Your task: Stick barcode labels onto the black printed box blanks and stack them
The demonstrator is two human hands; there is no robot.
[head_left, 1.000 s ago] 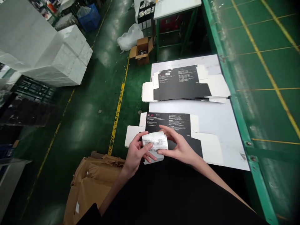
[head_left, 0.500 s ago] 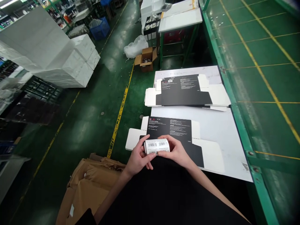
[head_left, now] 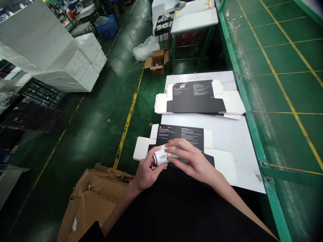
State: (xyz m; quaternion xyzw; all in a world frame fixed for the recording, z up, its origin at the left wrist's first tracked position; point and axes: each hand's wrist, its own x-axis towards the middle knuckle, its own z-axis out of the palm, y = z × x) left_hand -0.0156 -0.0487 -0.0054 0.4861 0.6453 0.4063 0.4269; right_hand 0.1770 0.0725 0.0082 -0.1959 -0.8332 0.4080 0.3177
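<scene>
A white roll of barcode labels [head_left: 161, 156] is held in front of my body. My left hand [head_left: 147, 170] grips its left end between thumb and fingers. Over the roll's right part lies my right hand [head_left: 194, 161], its fingers spread and the fingertips touching the labels. Beneath and beyond the hands, a flat black and white box blank [head_left: 191, 134] rests on the white table [head_left: 234, 134]. Farther back on the same table is a stack of similar blanks [head_left: 194, 97].
Brown cardboard [head_left: 98, 198] stands at the lower left. A green metal frame [head_left: 252, 131] runs along the table's right side. Beyond the table are an open carton [head_left: 157, 69], a white plastic bag [head_left: 146, 49] and another white table [head_left: 194, 22].
My right hand has shifted from gripping the roll's right end to lying over its top with the fingers spread. The roll has tilted slightly in my left hand.
</scene>
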